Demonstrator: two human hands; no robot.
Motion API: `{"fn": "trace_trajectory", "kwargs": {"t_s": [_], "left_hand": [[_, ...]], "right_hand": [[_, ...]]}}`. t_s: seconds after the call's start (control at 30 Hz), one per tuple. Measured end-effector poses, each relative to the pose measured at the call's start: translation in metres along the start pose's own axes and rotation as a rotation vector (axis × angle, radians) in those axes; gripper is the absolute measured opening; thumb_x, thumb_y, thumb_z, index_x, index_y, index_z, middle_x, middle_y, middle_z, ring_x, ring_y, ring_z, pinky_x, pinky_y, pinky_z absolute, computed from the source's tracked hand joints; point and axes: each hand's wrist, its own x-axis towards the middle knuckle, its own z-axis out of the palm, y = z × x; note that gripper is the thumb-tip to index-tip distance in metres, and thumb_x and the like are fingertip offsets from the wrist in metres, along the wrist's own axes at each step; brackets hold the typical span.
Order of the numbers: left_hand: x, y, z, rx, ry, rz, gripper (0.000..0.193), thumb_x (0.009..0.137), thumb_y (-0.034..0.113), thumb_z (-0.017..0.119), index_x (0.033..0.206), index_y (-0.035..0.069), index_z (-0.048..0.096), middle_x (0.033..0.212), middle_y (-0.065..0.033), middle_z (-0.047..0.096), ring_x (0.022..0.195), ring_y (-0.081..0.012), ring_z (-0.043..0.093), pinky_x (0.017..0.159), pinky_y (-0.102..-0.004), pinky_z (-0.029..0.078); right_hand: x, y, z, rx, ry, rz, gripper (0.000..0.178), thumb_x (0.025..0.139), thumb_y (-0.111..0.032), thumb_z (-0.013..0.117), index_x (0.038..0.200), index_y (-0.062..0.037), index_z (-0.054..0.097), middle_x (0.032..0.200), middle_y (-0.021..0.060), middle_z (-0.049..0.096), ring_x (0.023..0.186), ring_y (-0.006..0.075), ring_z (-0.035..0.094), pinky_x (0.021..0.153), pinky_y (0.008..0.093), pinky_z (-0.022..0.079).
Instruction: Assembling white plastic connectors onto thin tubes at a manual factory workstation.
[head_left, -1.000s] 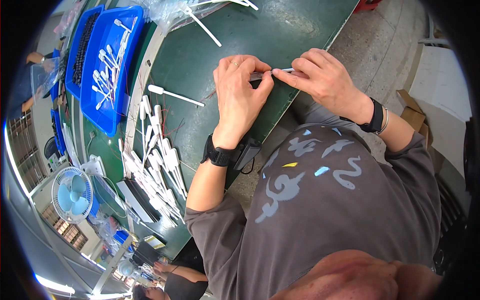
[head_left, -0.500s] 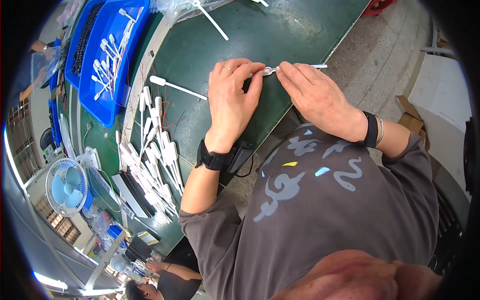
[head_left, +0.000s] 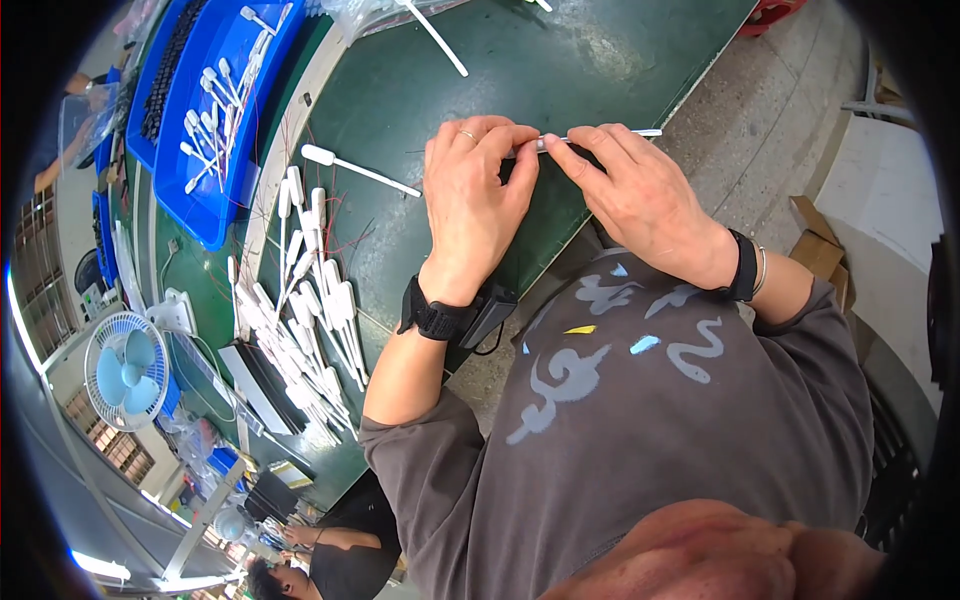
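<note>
Over the green table, my left hand point(head_left: 478, 195) and my right hand point(head_left: 645, 205) are close together on one slim white plastic stick point(head_left: 652, 133). Both are closed, fingertips pinching its thicker end between them. The thin shaft pokes out past my right fingers, while much of the thick part is covered. Left of my left hand lies a similar white stick point(head_left: 370, 178) with a thick handle. A heap of such white sticks point(head_left: 305, 310), some with fine red wires, spreads beside my left forearm.
A blue tray point(head_left: 225, 215) at upper left holds more white sticks; another blue bin point(head_left: 150, 140) holds black parts. A fan point(head_left: 127, 370) stands at left. Clear plastic bags point(head_left: 370, 15) lie at the far side. A co-worker point(head_left: 350, 560) sits at lower left. The table edge point(head_left: 690, 90) runs diagonally.
Both hands have shifted slightly right with the stick. My right fingers now sit differently on it, the thumb pressing near the thick end. My view has tilted a little.
</note>
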Motion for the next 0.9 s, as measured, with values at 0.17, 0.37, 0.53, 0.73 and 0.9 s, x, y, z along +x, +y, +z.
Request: {"fn": "trace_trajectory", "kwargs": {"t_s": [0.17,0.37,0.53,0.73,0.9], "left_hand": [[-0.001,0.002,-0.003,0.026,0.006,-0.012,0.007,0.083,0.01,0.072,0.09,0.008,0.073,0.094,-0.0038,0.069,0.087,-0.025,0.061,0.079,-0.0367,0.045],[-0.004,0.0,-0.017,0.057,-0.014,-0.07,0.007,0.084,0.011,0.072,0.09,0.008,0.073,0.093,-0.0039,0.068,0.083,-0.0243,0.061,0.075,-0.0363,0.045],[-0.002,0.001,-0.018,0.114,-0.048,-0.023,0.008,0.086,0.011,0.072,0.093,0.008,0.073,0.093,-0.0044,0.068,0.078,-0.0216,0.062,0.074,-0.0338,0.05],[-0.005,-0.001,-0.02,0.128,-0.078,0.014,0.011,0.084,0.013,0.074,0.094,0.009,0.072,0.094,-0.004,0.067,0.083,-0.0228,0.062,0.074,-0.034,0.049],[-0.004,-0.004,-0.027,0.103,-0.138,0.11,0.015,0.083,0.013,0.073,0.098,0.01,0.071,0.095,-0.0038,0.065,0.085,-0.0248,0.061,0.076,-0.0374,0.046]], "right_hand": [[0.003,0.0,0.001,-0.011,0.02,-0.005,0.054,0.074,0.003,0.066,0.127,-0.0008,0.061,0.115,0.0116,0.057,0.098,0.0263,0.059,0.086,0.0364,0.052],[0.006,-0.001,-0.001,-0.019,0.028,-0.012,0.049,0.076,0.001,0.068,0.124,-0.0015,0.063,0.113,0.0106,0.058,0.098,0.0261,0.059,0.085,0.0374,0.052],[0.014,0.006,0.002,-0.011,0.111,-0.05,0.034,0.08,-0.004,0.071,0.113,-0.0019,0.065,0.108,0.0084,0.06,0.098,0.0258,0.06,0.084,0.0372,0.051],[0.021,0.014,0.019,0.091,0.197,-0.107,0.022,0.078,-0.006,0.074,0.097,-0.0033,0.063,0.101,0.0065,0.063,0.094,0.025,0.062,0.08,0.0365,0.052],[0.025,0.017,0.018,0.11,0.185,-0.134,0.021,0.077,-0.004,0.075,0.094,-0.0041,0.062,0.099,0.0059,0.063,0.091,0.0247,0.062,0.079,0.0365,0.052]]}}
